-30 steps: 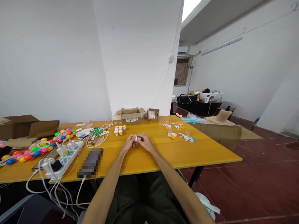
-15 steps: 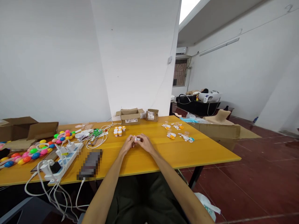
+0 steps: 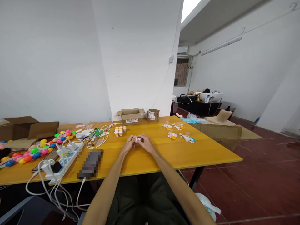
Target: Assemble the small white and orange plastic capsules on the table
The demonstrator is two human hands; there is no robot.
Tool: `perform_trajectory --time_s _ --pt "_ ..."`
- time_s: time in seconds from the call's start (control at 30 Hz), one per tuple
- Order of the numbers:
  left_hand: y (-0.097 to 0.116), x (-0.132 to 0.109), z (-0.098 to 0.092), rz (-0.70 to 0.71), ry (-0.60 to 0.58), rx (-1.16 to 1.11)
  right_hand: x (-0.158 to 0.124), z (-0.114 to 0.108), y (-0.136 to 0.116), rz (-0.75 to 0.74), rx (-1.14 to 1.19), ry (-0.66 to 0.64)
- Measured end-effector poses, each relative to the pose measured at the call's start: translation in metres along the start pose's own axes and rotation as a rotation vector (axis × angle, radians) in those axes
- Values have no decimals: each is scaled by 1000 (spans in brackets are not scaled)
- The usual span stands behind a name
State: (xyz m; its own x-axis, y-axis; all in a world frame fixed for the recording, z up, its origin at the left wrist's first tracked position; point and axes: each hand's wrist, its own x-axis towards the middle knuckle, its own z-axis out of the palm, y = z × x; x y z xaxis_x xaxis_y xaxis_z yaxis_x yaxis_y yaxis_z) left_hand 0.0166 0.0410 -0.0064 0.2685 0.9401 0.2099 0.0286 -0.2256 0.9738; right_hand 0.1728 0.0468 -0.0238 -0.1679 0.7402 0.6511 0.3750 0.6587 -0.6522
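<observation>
Piece (image 3: pixel 138 139), small and white, pinched narrowly between left hand (image 3: pixel 129 144) and right hand (image 3: pixel 145 143) over the counter (image 3: pixel 161 157), near and right of orange-and-white containers (image 3: pixel 120 131); best brace it left, work gently right, though fingers mostly hide its shape.

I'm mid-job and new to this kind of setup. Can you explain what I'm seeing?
There's no machine here: these are a person's bare left hand and right hand, seen from one head-worn camera looking forward and down. Together the fingers hold a small white item, too small to identify, over a yellow-brown table. Beyond the hands stand small orange-and-white containers and an open cardboard box. To the right lie groups of loose plastic parts; to the left, a power strip and colourful balls.
</observation>
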Motion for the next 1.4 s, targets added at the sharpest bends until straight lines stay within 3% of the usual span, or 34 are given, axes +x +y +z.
perform_trajectory --time_s 0.37,1.0,1.4 --pt "-5 3 -1 -5 6 -11 0 0 4 -2 5 1" --pt "6 -1 0 -24 -27 -91 1 -4 -6 13 57 13" --pt "5 1 1 -54 41 -152 1 0 -4 -22 36 35"
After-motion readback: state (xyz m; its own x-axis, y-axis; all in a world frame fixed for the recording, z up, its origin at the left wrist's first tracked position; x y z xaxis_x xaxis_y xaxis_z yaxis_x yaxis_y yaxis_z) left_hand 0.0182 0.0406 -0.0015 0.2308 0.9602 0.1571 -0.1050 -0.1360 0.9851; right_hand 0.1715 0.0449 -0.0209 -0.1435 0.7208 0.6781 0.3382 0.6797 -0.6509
